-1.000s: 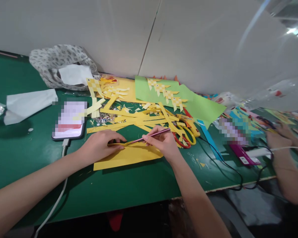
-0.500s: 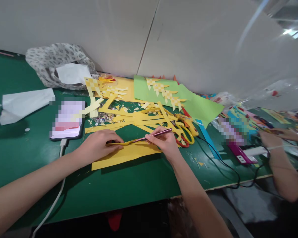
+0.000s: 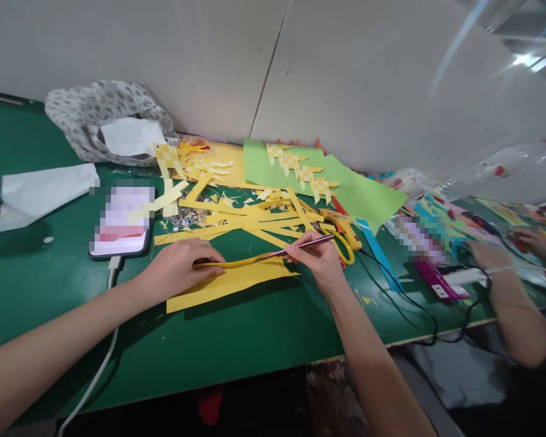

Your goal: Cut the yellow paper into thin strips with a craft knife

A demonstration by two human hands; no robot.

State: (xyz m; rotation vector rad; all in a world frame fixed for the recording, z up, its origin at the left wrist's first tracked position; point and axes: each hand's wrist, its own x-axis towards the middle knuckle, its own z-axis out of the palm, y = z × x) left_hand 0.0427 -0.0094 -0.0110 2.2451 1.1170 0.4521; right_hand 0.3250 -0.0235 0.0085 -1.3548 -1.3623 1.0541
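Note:
A yellow paper sheet [image 3: 227,289] lies near the front of the green table, its far edge folded up. My left hand [image 3: 184,270] is closed on the left part of that folded edge. In my right hand [image 3: 316,258] is a thin dark pink pen-like tool [image 3: 307,243], its tip against the fold near the sheet's right part. Beyond the sheet lie loose yellow paper strips [image 3: 255,218]. Yellow-handled scissors [image 3: 346,247] rest just behind my right hand, partly hidden by it.
A phone [image 3: 124,218] with a white cable stands left of the strips. Behind are a patterned cloth bag [image 3: 109,103], green paper [image 3: 368,197] with woven yellow fish, and a yellow glue gun [image 3: 346,227]. Another person's hands [image 3: 489,258] work at the right, past a purple power strip [image 3: 437,282].
My right hand and the tool have slid to the right along the fold. My left hand has stayed in place. The other person's hands have moved a little.

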